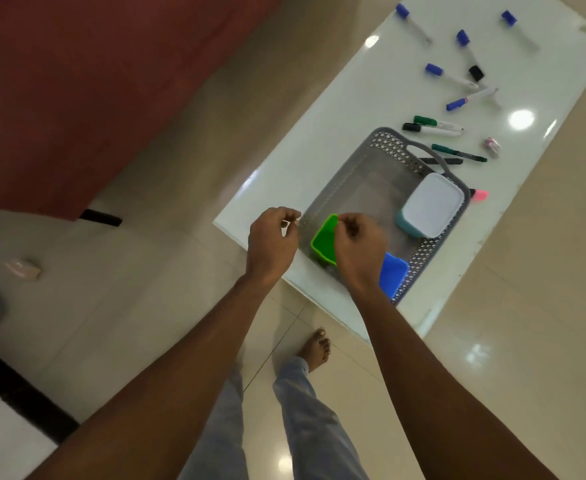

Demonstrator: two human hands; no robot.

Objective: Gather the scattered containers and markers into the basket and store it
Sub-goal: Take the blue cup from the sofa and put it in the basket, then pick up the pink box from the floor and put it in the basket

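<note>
- Home living room, by the look of it — glossy beige floor tiles (526,306) across the frame.
- Low white glossy table (319,140), right of centre.
- Dark red upholstered seat (94,81), upper left.
- Bare foot (314,348) on tile — lower centre.

Basket (376,144): one is counted.
Containers (433,202): three are counted.
Blue-capped markers (434,68): five are counted.
Green markers (424,120): two are counted.

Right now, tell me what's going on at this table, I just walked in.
A person stands at a glossy white table, both hands at the near end of a grey perforated plastic basket. The right hand pinches the rim of a green square plastic container inside it; the left hand is curled beside it, contents unclear. A blue plastic container and a white-lidded teal box already sit in the basket. Blue-, green- and black-capped markers lie scattered beyond.
</note>
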